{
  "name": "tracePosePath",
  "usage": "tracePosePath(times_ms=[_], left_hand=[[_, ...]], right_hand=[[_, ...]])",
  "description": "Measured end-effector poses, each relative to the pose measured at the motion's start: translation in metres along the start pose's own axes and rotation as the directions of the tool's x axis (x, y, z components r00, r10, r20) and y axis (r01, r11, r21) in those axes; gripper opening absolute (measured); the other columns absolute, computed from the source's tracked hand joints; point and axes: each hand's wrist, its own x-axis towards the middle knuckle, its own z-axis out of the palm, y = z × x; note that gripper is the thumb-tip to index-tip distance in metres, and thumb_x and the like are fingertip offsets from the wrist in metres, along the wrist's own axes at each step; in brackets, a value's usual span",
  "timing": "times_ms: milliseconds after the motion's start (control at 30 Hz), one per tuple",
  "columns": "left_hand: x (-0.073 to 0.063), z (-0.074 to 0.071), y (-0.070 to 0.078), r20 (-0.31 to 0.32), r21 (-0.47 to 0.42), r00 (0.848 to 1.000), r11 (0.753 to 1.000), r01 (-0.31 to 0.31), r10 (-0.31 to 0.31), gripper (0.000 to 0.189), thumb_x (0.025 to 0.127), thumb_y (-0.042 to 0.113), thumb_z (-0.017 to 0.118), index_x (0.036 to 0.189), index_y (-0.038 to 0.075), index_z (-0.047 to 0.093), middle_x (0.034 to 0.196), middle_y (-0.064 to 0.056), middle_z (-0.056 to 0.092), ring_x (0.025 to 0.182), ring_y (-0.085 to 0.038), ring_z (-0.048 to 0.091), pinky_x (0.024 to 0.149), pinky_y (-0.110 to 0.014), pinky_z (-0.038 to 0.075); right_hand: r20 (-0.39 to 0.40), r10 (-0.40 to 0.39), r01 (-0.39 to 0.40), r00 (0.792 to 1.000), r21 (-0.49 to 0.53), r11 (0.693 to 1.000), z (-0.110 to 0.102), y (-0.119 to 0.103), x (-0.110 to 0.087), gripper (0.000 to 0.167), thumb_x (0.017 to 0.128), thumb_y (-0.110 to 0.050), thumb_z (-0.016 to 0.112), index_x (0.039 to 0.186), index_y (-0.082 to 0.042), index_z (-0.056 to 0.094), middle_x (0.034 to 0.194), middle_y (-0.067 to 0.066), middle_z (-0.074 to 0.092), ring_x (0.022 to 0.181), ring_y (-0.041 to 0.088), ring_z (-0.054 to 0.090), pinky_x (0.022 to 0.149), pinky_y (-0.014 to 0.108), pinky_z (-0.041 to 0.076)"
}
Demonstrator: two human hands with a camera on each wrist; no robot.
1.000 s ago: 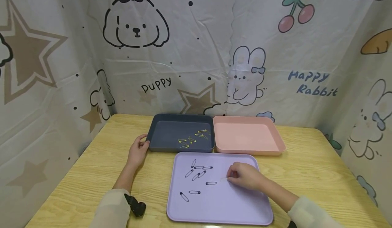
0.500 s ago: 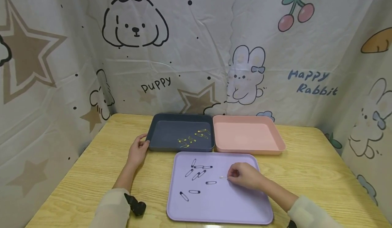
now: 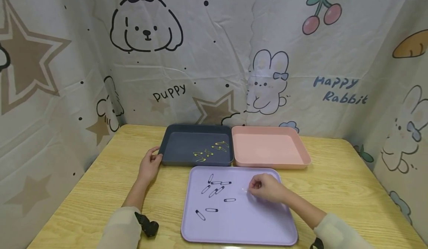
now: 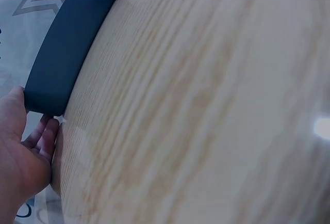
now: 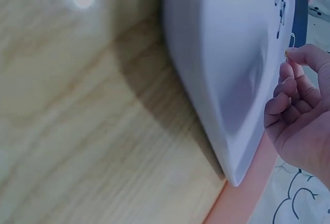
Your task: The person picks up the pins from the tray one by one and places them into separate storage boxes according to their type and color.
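My right hand (image 3: 267,187) pinches a thin safety pin (image 5: 292,40) between thumb and forefinger, its other fingers curled in. A yellow tip shows at the fingertips in the right wrist view. The hand is above the right half of the lilac tray (image 3: 240,230). Several black-ended safety pins (image 3: 230,200) lie scattered on that tray's left half. My left hand (image 3: 149,167) rests at the left end of the dark blue-grey tray (image 3: 178,143), thumb and fingers touching its outer corner. Several yellow safety pins (image 3: 208,152) lie in the dark tray's right half.
A pink tray (image 3: 267,145) adjoins the dark tray on its right. Both stand behind the lilac tray on a wooden table (image 3: 337,182). A printed cloth (image 3: 200,55) hangs close behind the table and at both sides.
My right hand has risen slightly from the lilac tray, lifting the pinched safety pin with it. The left hand stays at the dark tray, and the head view shifts a little.
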Motion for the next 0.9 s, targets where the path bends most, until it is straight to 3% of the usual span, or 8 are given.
tracePosePath(times_ms=[133, 367, 600, 900], left_hand=[[0.001, 0.0, -0.001, -0.003, -0.004, 1.0, 1.0, -0.005, 0.005, 0.041, 0.098, 0.025, 0.045, 0.137, 0.012, 0.044, 0.094, -0.008, 0.053, 0.074, -0.011, 0.045, 0.068, -0.025, 0.038], [0.0, 0.0, 0.0, -0.008, 0.016, 1.0, 1.0, -0.006, 0.006, 0.041, 0.098, 0.025, 0.044, 0.138, 0.013, 0.043, 0.097, -0.01, 0.054, 0.076, -0.012, 0.046, 0.068, -0.025, 0.038], [0.0, -0.001, -0.002, -0.006, 0.021, 1.0, 1.0, 0.003, -0.003, 0.042, 0.099, 0.026, 0.043, 0.138, 0.014, 0.042, 0.099, -0.01, 0.053, 0.078, -0.012, 0.046, 0.069, -0.025, 0.038], [0.001, -0.001, -0.005, -0.004, 0.0, 1.0, 1.0, -0.013, 0.013, 0.042, 0.098, 0.026, 0.045, 0.138, 0.013, 0.043, 0.089, -0.004, 0.05, 0.07, -0.009, 0.044, 0.063, -0.023, 0.038]], right_hand=[[0.007, 0.042, -0.042, 0.999, 0.024, 0.999, -0.007, -0.003, 0.004, 0.005, 0.08, -0.012, 0.067, 0.077, -0.01, 0.065, 0.069, -0.004, 0.056, 0.06, 0.003, 0.047, 0.055, 0.019, 0.041], [-0.033, 0.042, -0.041, 0.999, 0.026, 0.999, -0.016, -0.009, 0.013, 0.004, 0.08, -0.012, 0.067, 0.077, -0.009, 0.065, 0.07, -0.003, 0.056, 0.063, 0.006, 0.048, 0.056, 0.019, 0.041], [-0.045, 0.117, -0.114, 0.992, 0.058, 0.992, -0.023, -0.019, 0.024, 0.004, 0.081, -0.012, 0.066, 0.078, -0.009, 0.066, 0.072, -0.001, 0.055, 0.067, 0.012, 0.048, 0.056, 0.02, 0.04], [-0.114, 0.073, -0.07, 0.991, 0.035, 0.997, -0.032, -0.028, 0.045, 0.005, 0.08, -0.011, 0.066, 0.076, -0.007, 0.067, 0.069, -0.002, 0.057, 0.067, 0.011, 0.049, 0.059, 0.02, 0.041]])
